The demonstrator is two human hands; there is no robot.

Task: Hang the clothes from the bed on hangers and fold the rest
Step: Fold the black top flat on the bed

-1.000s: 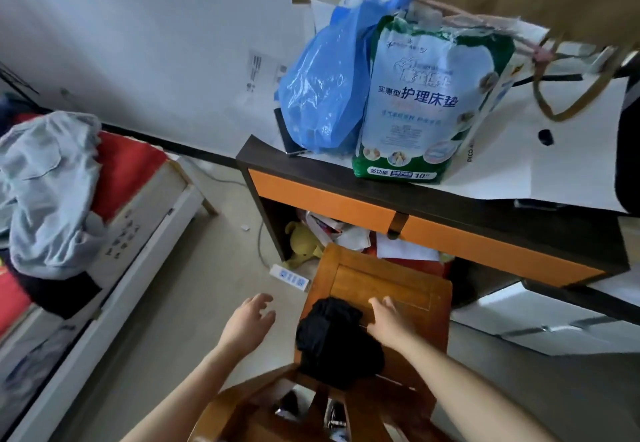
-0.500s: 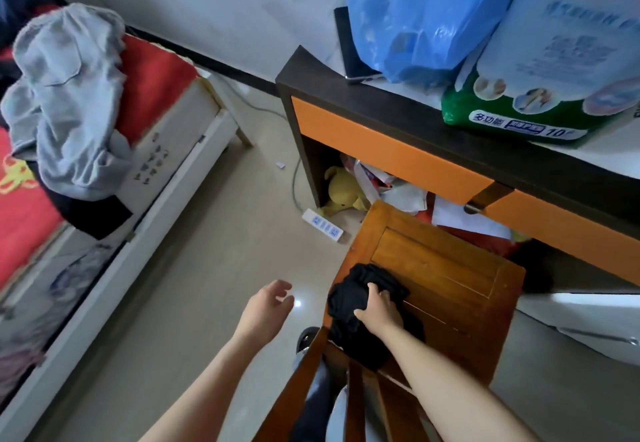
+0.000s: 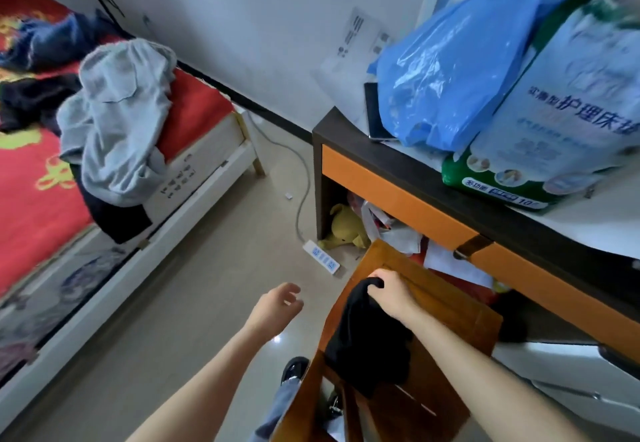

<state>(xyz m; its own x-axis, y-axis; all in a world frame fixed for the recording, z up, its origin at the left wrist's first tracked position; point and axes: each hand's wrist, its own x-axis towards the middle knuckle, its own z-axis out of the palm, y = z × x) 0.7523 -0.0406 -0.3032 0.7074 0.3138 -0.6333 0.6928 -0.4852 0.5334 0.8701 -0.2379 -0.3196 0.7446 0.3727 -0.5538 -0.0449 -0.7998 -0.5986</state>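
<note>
On the wooden chair (image 3: 450,320) seat, the right hand (image 3: 391,294) pinches the top of a black garment (image 3: 367,341), likely to lift or settle it. The left hand (image 3: 277,308) hovers empty, fingers loosely spread, while a grey garment (image 3: 117,129) waits heaped on the bed (image 3: 31,199) edge.

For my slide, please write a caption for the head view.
Right hand grips a black garment on a wooden chair; left hand hovers empty; grey clothes lie on the bed.
</note>
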